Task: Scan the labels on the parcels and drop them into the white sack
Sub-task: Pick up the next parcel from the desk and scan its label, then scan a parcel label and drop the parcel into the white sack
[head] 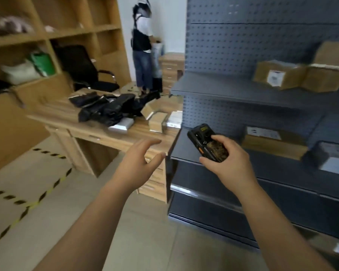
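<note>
Two hands are raised: the right hand [230,161] grips a black scanner [207,142], the left hand [137,163] is empty with loosely spread fingers. Cardboard parcels [280,75] sit on the grey shelf [233,89], far right.

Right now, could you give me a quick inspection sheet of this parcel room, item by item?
Surface: wooden desk, its top partly covered; grey metal shelving beside it.
Job's things: black handheld scanner; cardboard parcels with labels on the shelves; small boxes on the desk. White sack: nothing seen.
Clutter: heap of black plastic bags on the desk.
Hands: right hand grips the scanner; left hand open, holding nothing.
Cables: nothing seen.
Surroundings: black office chair, wooden wall shelves, striped floor tape, another person standing at the back.
</note>
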